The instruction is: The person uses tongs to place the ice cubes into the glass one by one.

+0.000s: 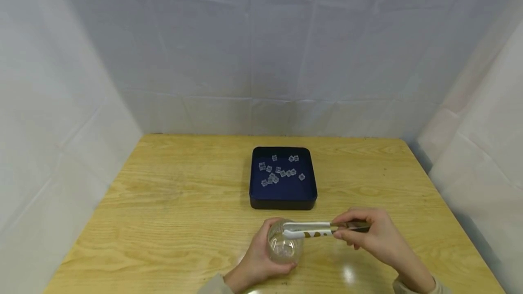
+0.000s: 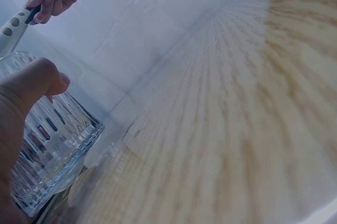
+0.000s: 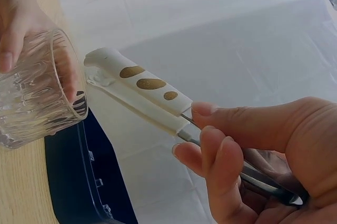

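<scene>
My left hand grips a clear ribbed glass around its side. Its thumb lies across the glass wall in the left wrist view. A pair of tongs, with white gold-spotted ends and a metal handle, is pinched in my right hand. The white tips overlap the glass's mouth in the head view. A small clear piece shows between the tips in the right wrist view. Light glints in the base of the glass.
Beyond the hands, a dark blue square tray stands on the wooden table. Several small clear cubes lie scattered in it, mostly toward the middle and back. White sheets hang behind the table and at both sides.
</scene>
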### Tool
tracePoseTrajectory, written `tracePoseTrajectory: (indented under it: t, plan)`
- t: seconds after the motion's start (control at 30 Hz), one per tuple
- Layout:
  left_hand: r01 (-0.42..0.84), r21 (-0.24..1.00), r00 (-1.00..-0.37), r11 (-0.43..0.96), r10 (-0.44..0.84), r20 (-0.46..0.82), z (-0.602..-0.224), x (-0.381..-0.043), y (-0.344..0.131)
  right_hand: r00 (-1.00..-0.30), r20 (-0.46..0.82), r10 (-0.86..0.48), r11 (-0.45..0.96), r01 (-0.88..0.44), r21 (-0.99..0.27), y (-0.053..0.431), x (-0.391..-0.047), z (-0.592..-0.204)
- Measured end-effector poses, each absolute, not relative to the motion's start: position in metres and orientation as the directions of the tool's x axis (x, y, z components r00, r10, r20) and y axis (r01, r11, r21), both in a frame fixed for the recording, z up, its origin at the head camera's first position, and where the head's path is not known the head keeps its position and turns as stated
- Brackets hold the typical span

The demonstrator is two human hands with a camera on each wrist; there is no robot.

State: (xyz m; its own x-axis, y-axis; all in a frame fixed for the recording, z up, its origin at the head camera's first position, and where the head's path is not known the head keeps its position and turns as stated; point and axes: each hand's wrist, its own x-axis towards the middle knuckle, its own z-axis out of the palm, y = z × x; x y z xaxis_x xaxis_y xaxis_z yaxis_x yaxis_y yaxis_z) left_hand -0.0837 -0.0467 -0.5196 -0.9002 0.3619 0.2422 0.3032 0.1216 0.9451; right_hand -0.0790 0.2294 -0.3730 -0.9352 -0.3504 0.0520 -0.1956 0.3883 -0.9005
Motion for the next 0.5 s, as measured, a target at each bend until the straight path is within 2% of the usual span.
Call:
tracePoseTrajectory:
  t: [0.5]
  plan:
    - [0.277,0.950,-0.914,0.145,0.346,0.213,-0.517,-0.081,-0.046,-0.961,0.054,-0.270,0.396,-0.162,-0.904,0.226,-0.091,-0.368]
